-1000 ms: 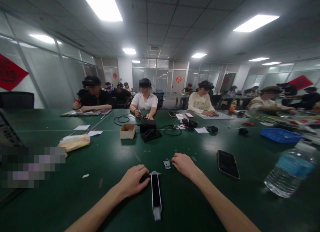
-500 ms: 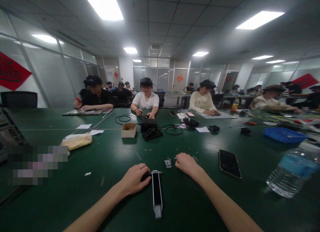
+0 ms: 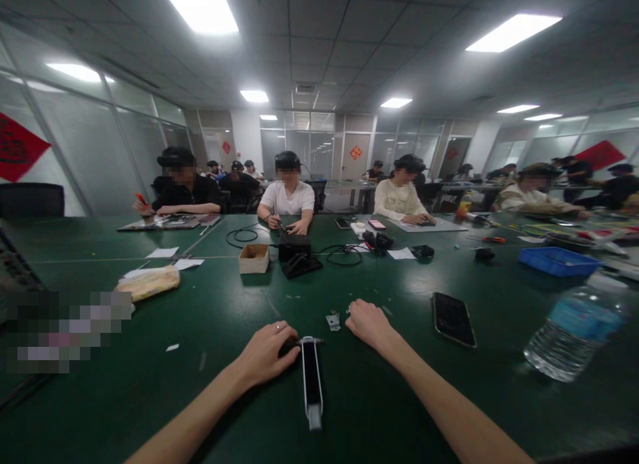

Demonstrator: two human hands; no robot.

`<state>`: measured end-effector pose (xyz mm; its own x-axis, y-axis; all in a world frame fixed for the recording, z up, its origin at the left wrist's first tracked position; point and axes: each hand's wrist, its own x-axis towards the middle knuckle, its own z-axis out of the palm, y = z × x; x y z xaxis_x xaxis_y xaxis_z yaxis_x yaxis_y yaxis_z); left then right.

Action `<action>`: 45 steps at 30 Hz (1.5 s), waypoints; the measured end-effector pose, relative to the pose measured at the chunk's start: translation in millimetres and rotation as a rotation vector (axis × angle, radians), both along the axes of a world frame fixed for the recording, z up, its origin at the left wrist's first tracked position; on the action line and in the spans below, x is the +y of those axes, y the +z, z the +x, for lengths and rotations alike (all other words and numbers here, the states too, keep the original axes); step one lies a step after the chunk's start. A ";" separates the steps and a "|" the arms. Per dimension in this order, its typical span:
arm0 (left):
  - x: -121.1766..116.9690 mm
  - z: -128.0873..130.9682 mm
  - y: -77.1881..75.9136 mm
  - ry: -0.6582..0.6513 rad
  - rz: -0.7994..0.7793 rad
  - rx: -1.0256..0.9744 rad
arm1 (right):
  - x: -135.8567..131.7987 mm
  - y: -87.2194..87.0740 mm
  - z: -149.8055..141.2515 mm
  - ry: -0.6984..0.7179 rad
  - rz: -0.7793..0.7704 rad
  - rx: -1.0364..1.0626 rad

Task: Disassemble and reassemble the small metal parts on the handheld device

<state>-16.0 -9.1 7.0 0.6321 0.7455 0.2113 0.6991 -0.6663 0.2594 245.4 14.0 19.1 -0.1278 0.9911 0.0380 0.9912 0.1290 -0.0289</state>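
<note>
**Two hands at slim bar tool, barely moved**

Left hand [image 3: 264,354]: fingers [image 3: 279,337] curled at the head of one black-and-silver bar tool [image 3: 312,384] on the green table [image 3: 150,397], grip unclear. Right hand [image 3: 368,323]: fingers narrowly curled, holding nothing visible, just beside one small metal bracket [image 3: 333,321]. Both hands sit about as in the earlier frame.

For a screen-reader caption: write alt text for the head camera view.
A person's ringed left hand rests at the upper end of a narrow black-and-silver tool, and the right hand lies beside a small metal bracket on a green table. A co-worker sits across the table among others.
</note>
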 end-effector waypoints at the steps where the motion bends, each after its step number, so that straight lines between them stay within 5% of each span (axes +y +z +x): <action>1: 0.0 -0.5 0.5 0.002 0.019 -0.012 | -1.3 1.5 -1.2 0.011 0.025 0.016; 6: -2.6 0.0 1.6 -0.012 0.113 -0.077 | -12.8 5.7 -13.6 0.251 0.179 0.267; 11: -4.4 3.8 -9.9 -0.104 0.212 -0.129 | -33.0 -2.9 -41.4 0.564 0.157 0.677; 23: -3.0 5.3 -9.3 -0.258 0.530 -0.167 | -38.2 -20.0 -55.7 0.591 0.103 0.906; 32: -0.1 3.1 -7.1 -0.194 0.553 -0.192 | -35.8 -13.4 -48.9 0.668 0.236 0.802; 37: 5.8 -3.1 -5.7 -0.063 0.321 -0.140 | -24.4 -8.8 -30.2 0.667 0.327 0.520; 45: 4.9 -6.8 3.5 -0.038 0.033 0.001 | -21.8 -6.9 -21.1 0.612 0.129 0.286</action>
